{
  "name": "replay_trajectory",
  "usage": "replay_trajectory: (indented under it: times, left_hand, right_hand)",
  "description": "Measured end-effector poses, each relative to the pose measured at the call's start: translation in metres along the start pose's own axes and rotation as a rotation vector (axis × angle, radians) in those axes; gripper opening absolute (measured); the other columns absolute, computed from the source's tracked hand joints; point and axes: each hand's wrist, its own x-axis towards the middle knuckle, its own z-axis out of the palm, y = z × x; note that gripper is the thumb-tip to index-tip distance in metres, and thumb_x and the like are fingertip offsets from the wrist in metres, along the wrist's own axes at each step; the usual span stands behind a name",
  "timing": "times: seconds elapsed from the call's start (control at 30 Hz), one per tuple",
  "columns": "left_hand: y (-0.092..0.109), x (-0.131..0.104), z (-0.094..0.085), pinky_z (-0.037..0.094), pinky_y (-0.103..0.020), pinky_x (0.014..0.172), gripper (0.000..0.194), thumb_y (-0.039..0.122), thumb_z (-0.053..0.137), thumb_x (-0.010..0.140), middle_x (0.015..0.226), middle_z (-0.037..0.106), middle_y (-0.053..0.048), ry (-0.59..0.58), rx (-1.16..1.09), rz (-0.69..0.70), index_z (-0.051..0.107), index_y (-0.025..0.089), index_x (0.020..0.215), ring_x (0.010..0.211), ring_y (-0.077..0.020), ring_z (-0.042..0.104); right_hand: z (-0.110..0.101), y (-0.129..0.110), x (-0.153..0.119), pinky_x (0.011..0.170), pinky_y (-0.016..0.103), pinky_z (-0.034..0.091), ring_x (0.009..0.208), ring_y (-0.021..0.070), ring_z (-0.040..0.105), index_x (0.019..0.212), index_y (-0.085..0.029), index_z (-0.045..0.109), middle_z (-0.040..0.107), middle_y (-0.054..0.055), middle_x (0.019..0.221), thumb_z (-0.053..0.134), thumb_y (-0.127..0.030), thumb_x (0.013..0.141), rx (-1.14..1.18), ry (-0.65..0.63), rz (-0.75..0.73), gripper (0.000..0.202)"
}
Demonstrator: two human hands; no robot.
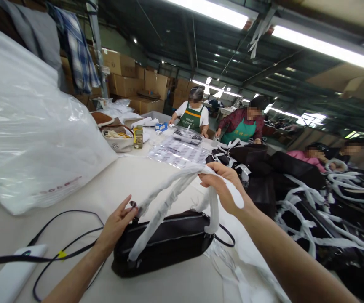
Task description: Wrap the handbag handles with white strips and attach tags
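A black handbag (169,240) stands upright on the table in front of me, its handles wrapped in white padding. My right hand (224,183) is closed around the top of the wrapped handles (166,189), holding them raised above the bag, with a loose white strip of wrapping over the fingers. My left hand (119,223) is at the bag's left end, thumb and fingers pinching a small dark piece (133,204) at its top corner. A thin black strap (229,237) loops out at the bag's right end.
A big white plastic bag (43,139) fills the left, near black cables (65,244) and a white device (14,273). Wrapped black bags (298,202) pile up at right. Clear plastic sheets (182,151) and a jar (138,138) lie ahead; two aproned co-workers (191,115) stand beyond.
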Motion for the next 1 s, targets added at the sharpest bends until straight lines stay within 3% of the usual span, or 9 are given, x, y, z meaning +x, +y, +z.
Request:
replay_trajectory:
  times: [0.07, 0.17, 0.27, 0.33, 0.47, 0.7, 0.9, 0.97, 1.0]
  left_hand:
    - [-0.005, -0.014, 0.0, 0.034, -0.045, 0.099, 0.072, 0.059, 0.045, 0.072, 0.11, 0.059, -0.011, 0.161, 0.142, 0.151, 0.035, 0.017, 0.13, 0.106, -0.0265, 0.053]
    - [-0.013, -0.043, 0.008, 0.03, -0.043, 0.102, 0.059, 0.046, 0.043, 0.08, 0.128, 0.045, -0.012, 0.281, 0.401, 0.619, 0.032, 0.019, 0.131, 0.118, -0.0255, 0.041]
    - [-0.017, -0.07, 0.025, 0.027, -0.033, 0.105, 0.06, 0.03, 0.051, 0.08, 0.131, 0.041, -0.01, 0.104, 0.646, 1.069, 0.028, 0.019, 0.134, 0.122, -0.0223, 0.036]
    - [-0.021, -0.082, 0.037, 0.026, -0.031, 0.105, 0.061, 0.034, 0.051, 0.08, 0.13, 0.041, -0.012, -0.089, 0.699, 1.167, 0.028, 0.015, 0.133, 0.123, -0.0226, 0.035]
    - [-0.038, -0.091, 0.054, 0.038, -0.036, 0.098, 0.072, 0.056, 0.04, 0.079, 0.127, 0.045, -0.018, -0.267, 0.688, 1.14, 0.027, 0.008, 0.131, 0.121, -0.0261, 0.038]
    - [-0.052, -0.078, 0.069, 0.051, -0.038, 0.076, 0.03, 0.035, 0.052, 0.078, 0.095, 0.066, -0.011, -0.057, 0.68, 0.99, 0.053, 0.017, 0.102, 0.092, -0.0256, 0.06]
    - [-0.031, -0.06, 0.065, 0.049, -0.037, 0.076, 0.016, 0.036, 0.058, 0.073, 0.087, 0.067, -0.006, -0.402, 0.6, 0.807, 0.063, 0.022, 0.078, 0.091, -0.0246, 0.059]
    - [-0.037, -0.055, 0.065, 0.051, -0.035, 0.071, 0.012, 0.03, 0.053, 0.074, 0.079, 0.068, -0.003, -0.42, 0.581, 0.824, 0.064, 0.024, 0.074, 0.083, -0.0228, 0.061]
    - [-0.043, -0.053, 0.066, 0.052, -0.034, 0.067, 0.014, 0.026, 0.049, 0.075, 0.075, 0.068, -0.002, -0.421, 0.575, 0.843, 0.063, 0.025, 0.072, 0.078, -0.0219, 0.062]
  right_hand:
    - [0.004, -0.001, 0.002, 0.054, 0.022, 0.033, 0.054, 0.0085, 0.042, 0.058, -0.018, 0.055, 0.046, -0.007, 0.051, 0.059, -0.018, 0.058, 0.159, 0.078, 0.066, 0.005]
    - [0.012, -0.004, 0.006, 0.06, 0.026, 0.039, 0.052, 0.008, 0.04, 0.049, -0.017, 0.048, 0.043, -0.008, 0.048, 0.061, -0.014, 0.054, 0.422, 0.191, 0.151, 0.014]
    - [0.023, -0.007, 0.007, 0.06, 0.027, 0.04, 0.05, 0.0073, 0.04, 0.045, -0.018, 0.039, 0.042, -0.008, 0.045, 0.062, -0.011, 0.052, 0.644, 0.293, 0.176, 0.025]
    - [0.031, -0.007, 0.004, 0.06, 0.025, 0.039, 0.051, 0.0076, 0.042, 0.05, -0.018, 0.04, 0.045, -0.008, 0.047, 0.064, -0.01, 0.052, 0.731, 0.33, 0.169, 0.025]
    - [0.046, -0.002, -0.009, 0.058, 0.023, 0.037, 0.052, 0.0072, 0.044, 0.056, -0.019, 0.045, 0.049, -0.008, 0.051, 0.066, -0.015, 0.056, 0.724, 0.285, 0.173, 0.021]
    - [0.039, 0.009, -0.027, 0.064, 0.024, 0.043, 0.065, 0.0106, 0.054, 0.082, -0.018, 0.055, 0.059, -0.003, 0.07, 0.066, -0.025, 0.063, 0.472, 0.085, 0.204, 0.023]
    - [0.029, 0.053, -0.108, 0.085, 0.034, 0.046, 0.094, 0.018, 0.056, 0.104, -0.018, 0.051, 0.061, 0.008, 0.098, 0.051, -0.013, 0.075, -0.37, 0.365, -0.381, 0.03]
    - [0.047, 0.072, -0.135, 0.074, 0.028, 0.051, 0.081, 0.0141, 0.061, 0.098, -0.021, 0.056, 0.068, 0.002, 0.086, 0.045, -0.01, 0.075, -0.544, 0.107, -0.757, 0.028]
    - [0.06, 0.079, -0.143, 0.069, 0.024, 0.051, 0.079, 0.0117, 0.062, 0.09, -0.027, 0.06, 0.069, -0.004, 0.086, 0.045, -0.013, 0.076, -0.69, -0.007, -0.766, 0.025]
